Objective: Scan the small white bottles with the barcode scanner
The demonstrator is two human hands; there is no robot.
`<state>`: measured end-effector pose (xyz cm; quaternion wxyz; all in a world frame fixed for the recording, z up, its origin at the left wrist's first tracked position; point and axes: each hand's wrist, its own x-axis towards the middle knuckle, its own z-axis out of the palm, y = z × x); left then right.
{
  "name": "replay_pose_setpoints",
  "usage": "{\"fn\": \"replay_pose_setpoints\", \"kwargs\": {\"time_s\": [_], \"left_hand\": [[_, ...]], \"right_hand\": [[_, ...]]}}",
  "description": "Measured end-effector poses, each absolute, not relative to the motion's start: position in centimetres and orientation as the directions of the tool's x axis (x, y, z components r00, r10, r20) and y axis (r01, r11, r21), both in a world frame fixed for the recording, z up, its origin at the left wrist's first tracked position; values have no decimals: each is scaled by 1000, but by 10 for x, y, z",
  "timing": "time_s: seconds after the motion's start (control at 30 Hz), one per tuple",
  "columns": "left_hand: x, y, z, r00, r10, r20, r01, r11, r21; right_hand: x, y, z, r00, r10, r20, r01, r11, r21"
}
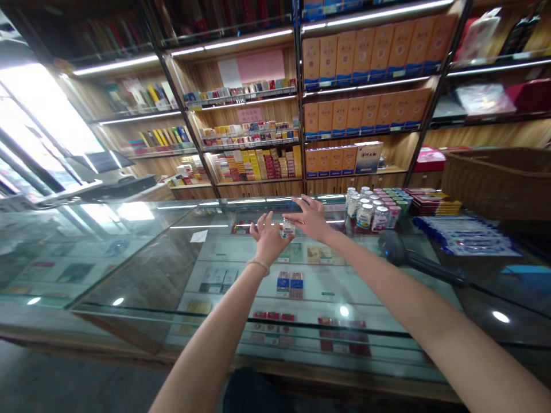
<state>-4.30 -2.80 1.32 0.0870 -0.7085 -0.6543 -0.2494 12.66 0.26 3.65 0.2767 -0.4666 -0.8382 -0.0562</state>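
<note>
A small clear bottle with a white label (287,228) is between my two hands, just above the glass counter (258,258). My left hand (269,240) grips it from the left, thumb along its lower side and some fingers raised. From the right, my right hand (310,220) pinches near its top, with other fingers lifted and spread. The fingers cover part of the bottle, so its cap is hard to make out. To the right, several similar white-capped bottles (364,213) stand grouped on the counter.
Pink and green cans (394,201), blue-white packets (469,235) and a wicker basket (499,180) are on the right. A black handheld scanner (391,248) lies near my right forearm. Packs sit under the glass; shelves of orange boxes (370,54) line the back.
</note>
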Motion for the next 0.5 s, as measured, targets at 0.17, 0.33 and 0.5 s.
{"fn": "replay_pose_setpoints", "kwargs": {"time_s": [0.17, 0.33, 0.5], "left_hand": [[-52, -22, 5, 44, 895, 445, 970, -144, 194], [-56, -17, 0, 58, 895, 443, 970, -156, 189], [-58, -14, -4, 62, 903, 425, 971, -153, 182]], "right_hand": [[121, 10, 23, -410, 760, 503, 818, 551, -165], [116, 14, 16, -419, 762, 493, 818, 553, -158], [118, 15, 13, -441, 735, 514, 805, 578, -136]]}}
